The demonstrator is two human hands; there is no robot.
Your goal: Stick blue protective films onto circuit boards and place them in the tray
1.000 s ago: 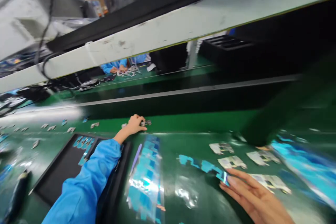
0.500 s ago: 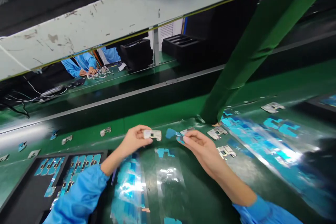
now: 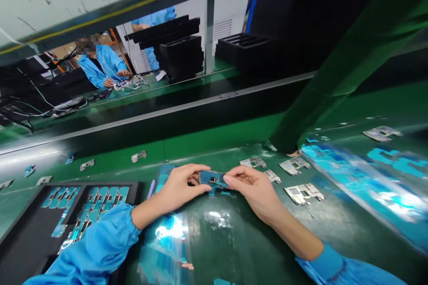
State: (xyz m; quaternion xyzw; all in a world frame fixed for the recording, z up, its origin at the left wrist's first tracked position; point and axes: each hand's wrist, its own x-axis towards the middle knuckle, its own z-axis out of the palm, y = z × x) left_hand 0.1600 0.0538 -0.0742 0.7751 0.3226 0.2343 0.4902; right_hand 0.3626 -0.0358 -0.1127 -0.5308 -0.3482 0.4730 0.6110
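Observation:
Between my two hands is a small circuit board point(image 3: 211, 177) with a blue film on its upper face. My left hand point(image 3: 182, 183) pinches the board's left end between thumb and fingers. At the right end, the thumb and fingertips of my right hand point(image 3: 250, 187) are closed on the board and its film edge. Below the hands lies a clear plastic sheet point(image 3: 217, 222), and a sheet of blue film stickers point(image 3: 163, 240) is to its left. Several bare metallic boards point(image 3: 304, 193) rest on the green bench to the right of my right hand.
A black foam tray point(image 3: 30, 240) at left holds several blue-covered boards. More boards point(image 3: 138, 156) lie along the bench's back. A large blue film sheet point(image 3: 361, 182) lies at right. A green-wrapped post point(image 3: 321, 93) slants up behind. Across the way, a person in blue point(image 3: 103, 64) handles cables.
My hands have come together. The blue film that my right hand held apart is now on the board in my left hand. The view has shifted, showing more of the person opposite.

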